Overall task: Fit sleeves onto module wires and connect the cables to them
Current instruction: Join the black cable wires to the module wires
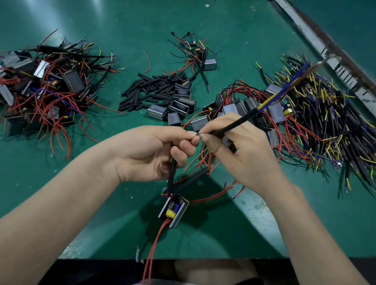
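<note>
A sleeved wire [171, 174] rising from the open module [173, 210] was pinched at its tip by the left hand [150, 153], and the end of a black cable [234, 123] was pinched by the right hand [237, 150]; the two bare ends were brought together between the fingertips, just above the green surface [215, 22]. The joint itself was too small to be made out. For the step to be done well, the strands would probably need to be overlapped and twisted tightly, with the sleeve kept back from the joint (a second sleeve [192, 179] lay loosely just beside the module). The module's red leads [152, 251] were seen trailing over the near edge and could snag on the forearms.

Further back, a heap of loose black sleeves [150, 90] was seen, with finished modules [35, 84] piled at the left, unworked modules [249, 109] near the right hand, and a bundle of cables [335, 125] at the right.
</note>
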Tool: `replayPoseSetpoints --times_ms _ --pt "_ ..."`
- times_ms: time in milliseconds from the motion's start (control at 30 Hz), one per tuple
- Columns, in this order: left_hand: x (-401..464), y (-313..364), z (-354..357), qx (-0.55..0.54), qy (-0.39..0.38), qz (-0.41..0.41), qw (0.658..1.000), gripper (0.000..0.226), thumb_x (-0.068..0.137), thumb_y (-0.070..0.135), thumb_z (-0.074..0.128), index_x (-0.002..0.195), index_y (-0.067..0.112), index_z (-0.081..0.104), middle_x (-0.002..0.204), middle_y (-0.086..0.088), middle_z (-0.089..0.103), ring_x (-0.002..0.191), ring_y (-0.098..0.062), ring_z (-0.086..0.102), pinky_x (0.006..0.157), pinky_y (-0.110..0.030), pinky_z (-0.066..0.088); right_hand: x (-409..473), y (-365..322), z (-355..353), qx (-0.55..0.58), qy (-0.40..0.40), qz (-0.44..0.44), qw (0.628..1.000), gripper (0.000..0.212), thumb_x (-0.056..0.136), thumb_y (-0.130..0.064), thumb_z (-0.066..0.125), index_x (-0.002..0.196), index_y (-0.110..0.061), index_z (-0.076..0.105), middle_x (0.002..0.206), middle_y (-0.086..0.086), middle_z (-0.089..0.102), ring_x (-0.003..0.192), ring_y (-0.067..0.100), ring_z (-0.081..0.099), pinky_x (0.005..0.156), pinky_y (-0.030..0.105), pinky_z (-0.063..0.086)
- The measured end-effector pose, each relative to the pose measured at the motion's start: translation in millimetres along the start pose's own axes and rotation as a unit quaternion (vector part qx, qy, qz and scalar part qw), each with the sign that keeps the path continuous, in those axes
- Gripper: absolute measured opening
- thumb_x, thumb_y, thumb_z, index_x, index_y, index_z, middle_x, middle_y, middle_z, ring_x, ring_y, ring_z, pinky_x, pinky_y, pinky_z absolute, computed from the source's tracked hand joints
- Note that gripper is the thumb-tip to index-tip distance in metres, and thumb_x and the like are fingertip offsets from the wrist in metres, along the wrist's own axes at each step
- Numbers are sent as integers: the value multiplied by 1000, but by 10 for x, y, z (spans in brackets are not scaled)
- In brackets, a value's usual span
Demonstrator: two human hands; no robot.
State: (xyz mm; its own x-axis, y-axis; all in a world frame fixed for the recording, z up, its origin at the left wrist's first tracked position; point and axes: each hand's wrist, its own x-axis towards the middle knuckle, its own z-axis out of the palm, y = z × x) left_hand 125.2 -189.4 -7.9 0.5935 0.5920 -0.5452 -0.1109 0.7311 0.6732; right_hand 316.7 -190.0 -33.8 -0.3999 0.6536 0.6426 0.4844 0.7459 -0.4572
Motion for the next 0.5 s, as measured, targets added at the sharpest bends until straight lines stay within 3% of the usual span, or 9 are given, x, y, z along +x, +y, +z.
replayPoseSetpoints --times_ms 133,233,400,500 --pt "16 31 36 5 -8 -18 1000 20 79 24 56 65 20 70 61 13 42 44 3 40 43 -12 11 -58 -15 21 -10 -5 21 1000 11 93 -10 58 92 -4 66 88 -4 58 79 12 51 67 42 46" --pt "23 24 61 1 -13 -27 1000 22 79 23 55 64 19 70 60 13 43 42 3 39 43 -12 11 -91 -24 38 -7 -11 39 999 13 93 -12 56 91 -3 65 88 -2 59 77 15 51 64 49 46" --pt "31 24 34 -41 -24 -55 997 22 81 21 53 65 15 67 59 12 42 37 2 38 40 -10 11 -98 -22 36 -14 -25 51 998 15 93 -15 57 92 -4 67 90 4 66 81 20 56 68 48 48" --pt "32 34 10 -70 -26 -70 995 20 80 18 53 66 11 66 58 10 43 34 1 39 30 -8 19 -46 9 -11 -22 -41 10 999 18 93 -17 59 92 -3 71 89 5 68 79 21 62 71 35 49"
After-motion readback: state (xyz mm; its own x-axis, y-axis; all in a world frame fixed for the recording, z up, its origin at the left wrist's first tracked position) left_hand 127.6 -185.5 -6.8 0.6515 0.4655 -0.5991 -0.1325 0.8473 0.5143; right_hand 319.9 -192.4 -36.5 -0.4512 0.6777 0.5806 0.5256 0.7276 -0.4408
